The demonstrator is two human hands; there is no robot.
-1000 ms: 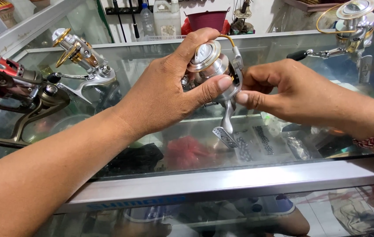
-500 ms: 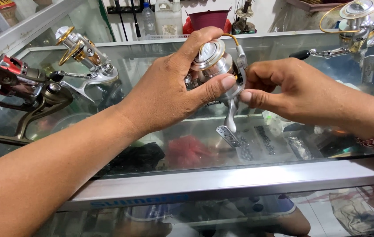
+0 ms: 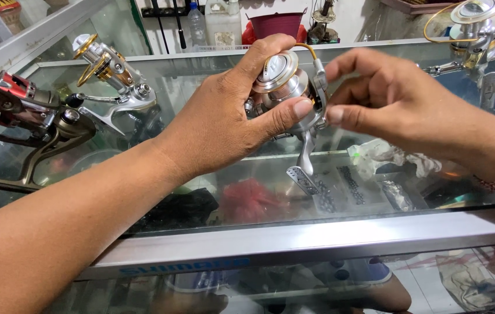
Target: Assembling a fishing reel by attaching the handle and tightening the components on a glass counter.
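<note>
Dark reel (image 3: 38,125): on the table (image 3: 294,238), far left of the grip. Gold reel (image 3: 111,72): left, behind. Left hand (image 3: 224,119): clamped around the silver reel (image 3: 291,96), held above the glass. Right hand (image 3: 395,102): fingertips pinched at its bail side. Best kept steady, foot down, while turned. Open room below; table edge near; another reel (image 3: 471,29) far right.

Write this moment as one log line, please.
left hand: holds silver spinning reel | right hand: fingers at reel's side | below: glass counter
</note>
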